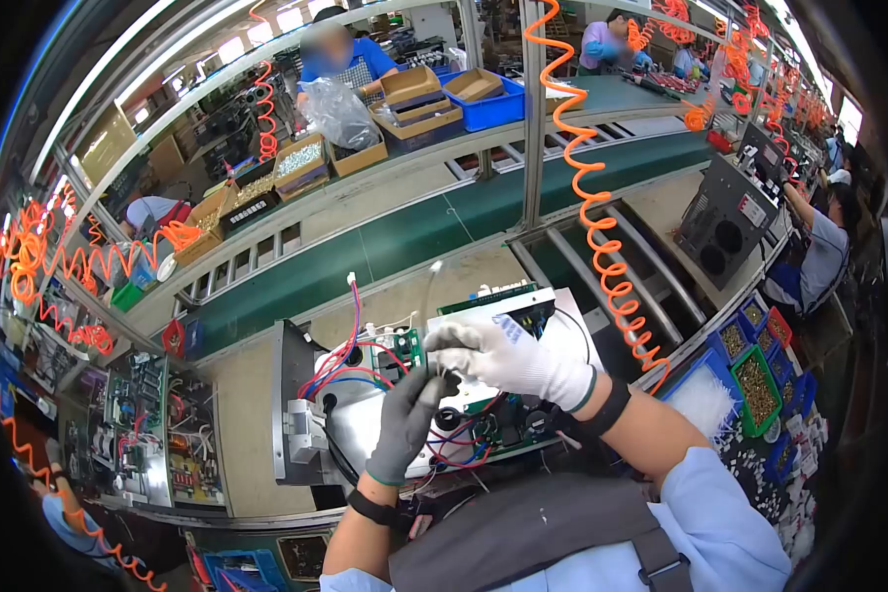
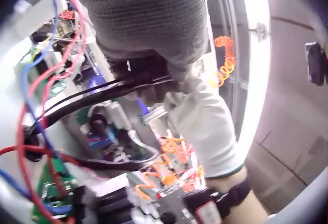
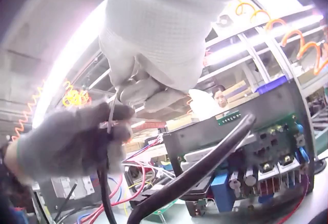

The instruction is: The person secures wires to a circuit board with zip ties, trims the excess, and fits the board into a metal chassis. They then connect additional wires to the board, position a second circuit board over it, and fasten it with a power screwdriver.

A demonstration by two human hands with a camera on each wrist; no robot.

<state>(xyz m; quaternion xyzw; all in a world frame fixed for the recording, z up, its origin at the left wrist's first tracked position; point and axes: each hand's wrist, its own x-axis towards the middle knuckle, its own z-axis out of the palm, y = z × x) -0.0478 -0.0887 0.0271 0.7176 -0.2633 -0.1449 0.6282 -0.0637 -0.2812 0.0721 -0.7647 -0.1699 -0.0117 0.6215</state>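
Note:
In the head view my left hand (image 1: 401, 430), in a grey glove, and my right hand (image 1: 523, 363), in a white glove, meet over an opened metal chassis (image 1: 282, 395). A black cable (image 3: 104, 196) runs up into the left hand, which grips it near its end. From there a thin pale wire (image 3: 111, 112) rises to the right hand, whose thumb and fingers pinch it. Red and blue wires (image 1: 337, 367) loop out of the chassis left of the hands. Circuit boards with blue and silver components (image 3: 223, 190) stand below the right hand.
An orange coiled hose (image 1: 602, 237) hangs right of the chassis. Behind lies a green conveyor belt (image 1: 414, 242), with cardboard boxes (image 1: 301, 163) beyond. Small bins of screws (image 1: 757, 390) sit at the right, near a black unit (image 1: 725, 222). Another opened unit (image 1: 148, 434) stands left.

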